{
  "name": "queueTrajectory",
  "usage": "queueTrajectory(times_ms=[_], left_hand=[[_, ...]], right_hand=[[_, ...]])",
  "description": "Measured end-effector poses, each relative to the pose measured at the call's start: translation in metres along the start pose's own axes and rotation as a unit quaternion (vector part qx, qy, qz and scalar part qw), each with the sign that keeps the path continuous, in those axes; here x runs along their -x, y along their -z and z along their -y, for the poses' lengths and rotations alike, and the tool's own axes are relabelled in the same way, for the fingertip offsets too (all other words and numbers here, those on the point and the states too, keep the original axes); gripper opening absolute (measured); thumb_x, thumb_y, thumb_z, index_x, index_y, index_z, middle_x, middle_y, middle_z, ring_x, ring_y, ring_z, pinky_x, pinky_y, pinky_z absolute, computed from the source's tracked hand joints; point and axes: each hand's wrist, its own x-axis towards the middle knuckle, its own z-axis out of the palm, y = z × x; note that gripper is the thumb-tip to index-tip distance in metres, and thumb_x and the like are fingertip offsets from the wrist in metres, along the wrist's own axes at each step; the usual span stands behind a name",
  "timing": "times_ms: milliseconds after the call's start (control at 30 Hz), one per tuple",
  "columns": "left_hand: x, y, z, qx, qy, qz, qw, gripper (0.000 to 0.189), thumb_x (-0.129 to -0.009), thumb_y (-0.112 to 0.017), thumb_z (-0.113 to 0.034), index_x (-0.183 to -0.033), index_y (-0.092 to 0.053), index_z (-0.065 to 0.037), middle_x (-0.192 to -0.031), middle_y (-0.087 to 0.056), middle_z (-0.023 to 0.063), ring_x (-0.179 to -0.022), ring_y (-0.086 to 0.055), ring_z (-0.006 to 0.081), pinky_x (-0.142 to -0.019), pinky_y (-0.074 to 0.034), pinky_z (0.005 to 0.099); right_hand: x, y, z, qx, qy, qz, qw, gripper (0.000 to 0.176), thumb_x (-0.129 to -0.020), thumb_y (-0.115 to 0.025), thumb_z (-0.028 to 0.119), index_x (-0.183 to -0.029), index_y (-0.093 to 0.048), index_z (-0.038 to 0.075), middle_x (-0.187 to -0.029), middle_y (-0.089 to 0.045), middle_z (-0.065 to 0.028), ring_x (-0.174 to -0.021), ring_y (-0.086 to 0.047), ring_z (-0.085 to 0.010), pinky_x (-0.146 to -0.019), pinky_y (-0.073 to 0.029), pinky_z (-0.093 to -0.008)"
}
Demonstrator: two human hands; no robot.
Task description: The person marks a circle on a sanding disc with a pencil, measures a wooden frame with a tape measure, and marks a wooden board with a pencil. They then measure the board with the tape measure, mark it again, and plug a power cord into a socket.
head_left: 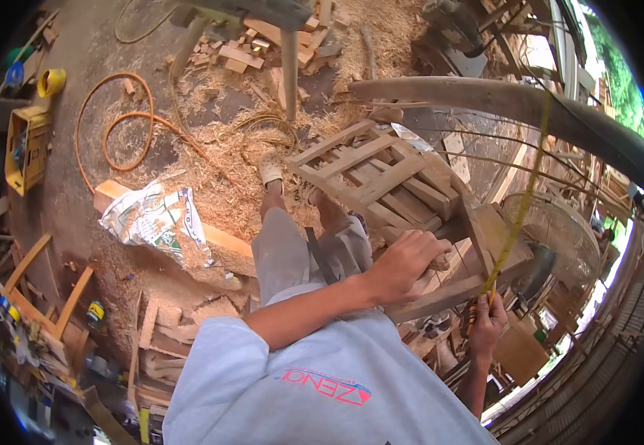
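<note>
My left hand (405, 268) is closed in a fist over the near side of a slatted wooden frame (381, 174), which looks like a piece of furniture. Whatever the fingers hold, if anything, is hidden. At the lower right, my right hand (488, 320) grips a tape measure (472, 317) with a dark and orange case. Its yellow blade (518, 215) is drawn out, running up past wooden boards (489, 233) and across a long curved beam (470, 93). A dark flat strip (322, 258) lies between my thighs.
Wood shavings (225, 152) cover the floor around my feet. An orange hose (118, 119) coils at the left, near a yellow crate (29, 148). A white sack (159, 222) lies over timber. Wood offcuts (240, 52) are piled ahead. A fan (559, 230) stands at the right.
</note>
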Motion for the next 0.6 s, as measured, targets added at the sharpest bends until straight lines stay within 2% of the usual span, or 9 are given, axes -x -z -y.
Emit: queueTrajectory(times_ms=[100, 200, 333, 367, 433, 467, 533, 567, 600], left_hand=[[0.006, -0.005, -0.002, -0.007, -0.008, -0.002, 1.0, 0.045, -0.067, -0.059, 0.003, -0.112, -0.052, -0.001, -0.095, -0.052, 0.0159, -0.091, -0.051, 0.0357, -0.083, -0.041, 0.0452], [0.01, -0.001, -0.004, -0.02, -0.021, 0.015, 0.999, 0.042, -0.067, -0.058, 0.002, -0.109, -0.052, -0.001, -0.095, -0.053, 0.0161, -0.092, -0.051, 0.0354, -0.082, -0.04, 0.0451], [0.018, 0.009, -0.007, -0.015, -0.028, 0.037, 0.999, 0.042, -0.07, -0.062, -0.005, -0.111, -0.053, -0.003, -0.095, -0.055, 0.0154, -0.092, -0.053, 0.0351, -0.082, -0.041, 0.0433], [0.02, 0.01, -0.01, -0.018, -0.029, 0.026, 0.999, 0.042, -0.07, -0.062, -0.005, -0.111, -0.053, -0.003, -0.095, -0.055, 0.0154, -0.092, -0.053, 0.0351, -0.082, -0.041, 0.0433], [0.031, 0.009, -0.024, 0.107, -0.057, 0.035, 0.992, 0.04, -0.081, -0.066, -0.023, -0.114, -0.054, -0.004, -0.095, -0.057, 0.0132, -0.092, -0.055, 0.0322, -0.082, -0.041, 0.0413], [0.035, 0.008, -0.029, 0.103, -0.058, 0.026, 0.993, 0.04, -0.081, -0.066, -0.023, -0.114, -0.054, -0.004, -0.095, -0.057, 0.0132, -0.092, -0.055, 0.0322, -0.082, -0.041, 0.0413], [0.041, 0.001, -0.042, 0.17, 0.044, 0.011, 0.984, 0.049, -0.09, -0.061, -0.044, -0.115, -0.054, -0.003, -0.096, -0.059, 0.0123, -0.088, -0.057, 0.0293, -0.082, -0.041, 0.0405], [0.036, -0.005, -0.04, 0.201, 0.105, 0.001, 0.974, 0.054, -0.092, -0.056, -0.053, -0.114, -0.054, -0.004, -0.088, -0.059, 0.0106, -0.08, -0.057, 0.0281, -0.081, -0.04, 0.0418], [0.036, -0.009, -0.04, 0.2, 0.101, -0.002, 0.975, 0.054, -0.092, -0.056, -0.053, -0.114, -0.054, -0.004, -0.088, -0.059, 0.0106, -0.08, -0.057, 0.0281, -0.081, -0.04, 0.0418]], right_hand=[[-0.001, 0.003, -0.012, -0.017, 0.049, -0.008, 0.999, 0.017, -0.099, -0.055, 0.016, -0.092, -0.062, 0.002, -0.08, -0.06, 0.0014, -0.069, -0.049, -0.003, -0.061, -0.039, -0.0195], [0.008, 0.005, -0.001, 0.02, 0.059, 0.021, 0.998, 0.017, -0.099, -0.055, 0.016, -0.092, -0.061, 0.003, -0.078, -0.058, 0.0022, -0.067, -0.047, -0.0031, -0.059, -0.038, -0.0204], [0.019, 0.001, 0.015, 0.089, 0.07, 0.028, 0.993, 0.018, -0.097, -0.056, 0.012, -0.083, -0.059, 0.001, -0.068, -0.05, 0.0047, -0.062, -0.041, -0.0034, -0.055, -0.033, -0.0222], [0.023, 0.0, 0.016, 0.085, 0.037, 0.022, 0.995, 0.017, -0.095, -0.057, 0.01, -0.081, -0.058, 0.0, -0.063, -0.045, 0.0044, -0.06, -0.038, -0.0043, -0.054, -0.032, -0.0235], [0.034, -0.001, 0.031, 0.14, 0.072, 0.034, 0.987, 0.016, -0.094, -0.057, 0.01, -0.081, -0.058, 0.0, -0.062, -0.045, 0.0032, -0.059, -0.038, -0.005, -0.053, -0.032, -0.0246], [0.035, -0.005, 0.037, 0.181, 0.107, 0.033, 0.977, 0.015, -0.093, -0.058, 0.01, -0.082, -0.058, -0.001, -0.061, -0.045, 0.002, -0.059, -0.039, -0.0057, -0.053, -0.033, -0.0257], [0.036, -0.008, 0.036, 0.168, 0.124, 0.048, 0.977, 0.015, -0.093, -0.058, 0.009, -0.081, -0.057, -0.001, -0.061, -0.046, 0.0008, -0.058, -0.039, -0.0063, -0.052, -0.033, -0.0268], [0.032, -0.006, 0.038, 0.155, 0.126, 0.061, 0.978, 0.016, -0.092, -0.058, 0.009, -0.081, -0.057, -0.002, -0.06, -0.046, -0.0003, -0.058, -0.04, -0.0069, -0.051, -0.033, -0.0278], [0.031, -0.005, 0.041, 0.156, 0.131, 0.061, 0.977, 0.016, -0.092, -0.058, 0.009, -0.081, -0.057, -0.002, -0.06, -0.046, -0.0003, -0.058, -0.04, -0.0069, -0.051, -0.033, -0.0278]])
